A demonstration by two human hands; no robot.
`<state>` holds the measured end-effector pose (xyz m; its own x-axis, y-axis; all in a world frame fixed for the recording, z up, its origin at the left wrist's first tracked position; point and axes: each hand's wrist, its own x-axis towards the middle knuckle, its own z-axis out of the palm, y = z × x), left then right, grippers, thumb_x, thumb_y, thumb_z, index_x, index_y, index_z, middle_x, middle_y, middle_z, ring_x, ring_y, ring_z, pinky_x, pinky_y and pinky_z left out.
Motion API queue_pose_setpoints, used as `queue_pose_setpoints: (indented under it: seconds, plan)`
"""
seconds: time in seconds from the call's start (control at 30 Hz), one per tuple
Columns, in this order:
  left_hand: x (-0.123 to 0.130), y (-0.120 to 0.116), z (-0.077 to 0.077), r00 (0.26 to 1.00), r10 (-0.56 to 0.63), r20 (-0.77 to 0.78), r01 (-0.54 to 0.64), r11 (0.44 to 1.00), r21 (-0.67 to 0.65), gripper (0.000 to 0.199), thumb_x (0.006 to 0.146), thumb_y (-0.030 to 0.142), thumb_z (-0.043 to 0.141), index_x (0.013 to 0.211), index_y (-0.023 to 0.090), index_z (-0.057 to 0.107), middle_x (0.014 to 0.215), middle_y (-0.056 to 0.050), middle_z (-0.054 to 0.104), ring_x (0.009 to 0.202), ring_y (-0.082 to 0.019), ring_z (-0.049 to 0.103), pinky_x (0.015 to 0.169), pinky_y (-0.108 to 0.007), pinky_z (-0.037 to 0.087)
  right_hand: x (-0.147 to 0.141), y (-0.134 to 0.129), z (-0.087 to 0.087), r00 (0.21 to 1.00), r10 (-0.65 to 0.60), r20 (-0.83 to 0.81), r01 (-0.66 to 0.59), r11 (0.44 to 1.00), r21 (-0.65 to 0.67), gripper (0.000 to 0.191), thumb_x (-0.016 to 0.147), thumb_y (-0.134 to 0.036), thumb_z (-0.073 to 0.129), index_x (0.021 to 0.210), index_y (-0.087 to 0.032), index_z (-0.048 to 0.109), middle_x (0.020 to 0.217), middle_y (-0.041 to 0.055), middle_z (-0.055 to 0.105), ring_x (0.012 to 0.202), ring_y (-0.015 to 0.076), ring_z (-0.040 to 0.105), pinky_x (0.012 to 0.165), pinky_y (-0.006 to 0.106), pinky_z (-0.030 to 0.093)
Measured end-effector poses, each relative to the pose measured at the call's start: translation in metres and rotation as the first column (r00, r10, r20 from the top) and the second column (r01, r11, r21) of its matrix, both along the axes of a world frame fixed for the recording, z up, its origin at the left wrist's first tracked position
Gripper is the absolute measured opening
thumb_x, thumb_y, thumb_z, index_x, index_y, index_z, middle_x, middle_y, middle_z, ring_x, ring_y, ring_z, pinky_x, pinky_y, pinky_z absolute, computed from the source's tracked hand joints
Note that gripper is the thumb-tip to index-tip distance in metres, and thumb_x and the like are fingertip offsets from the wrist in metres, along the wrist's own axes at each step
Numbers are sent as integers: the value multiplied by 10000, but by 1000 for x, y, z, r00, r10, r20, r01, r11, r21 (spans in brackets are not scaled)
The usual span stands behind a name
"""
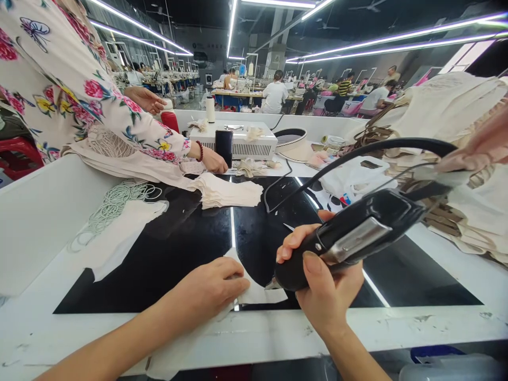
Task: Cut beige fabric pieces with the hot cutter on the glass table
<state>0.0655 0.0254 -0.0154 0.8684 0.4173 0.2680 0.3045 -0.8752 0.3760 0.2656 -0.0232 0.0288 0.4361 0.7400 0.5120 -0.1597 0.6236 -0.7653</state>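
My right hand [327, 280] is wrapped round a black handheld power tool [357, 227] with a silver plate on its side and a cable at its rear. The tool's metal tip points down-left, close to a cream fabric piece [260, 291] at the front of the black board [174, 264]. My left hand [218, 283] lies on that fabric with its fingers bent together; whether it pinches the cloth is hidden. Part of the cloth hangs over the table's front edge. Further back on the board sits a stack of cream fabric pieces [230, 191].
At the left a person in a floral sleeve [138, 127] reaches over the table. Green cord [119, 203] and a pale fabric piece [119, 238] lie left. A phone [224, 148] leans on a white box [252, 140]. Piled fabric [448, 116] and another hand [482, 143] are at the right.
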Motion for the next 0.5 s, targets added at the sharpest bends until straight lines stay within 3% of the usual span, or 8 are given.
queue_pose_setpoints:
  seconds: [0.33, 0.5]
  plan:
    - [0, 0, -1, 1000, 8, -12, -8, 1000, 1, 166, 1034, 131, 548, 1100, 203, 682, 1074, -54, 644, 949, -179, 618, 782, -256, 512, -5, 6, 1, 1000, 24, -13, -23, 999, 45, 471, 885, -321, 790, 1307, -298, 582, 877, -25, 678, 654, 124, 654, 582, 276, 568]
    - [3, -3, 0, 1000, 2, -8, -2, 1000, 15, 165, 1032, 130, 547, 1087, 199, 686, 1072, -52, 650, 948, -177, 625, 789, -256, 515, -6, 6, -2, 1000, 21, -5, -21, 1000, -5, 431, 903, -270, 752, 1290, -314, 569, 877, -35, 664, 642, 122, 652, 585, 283, 570]
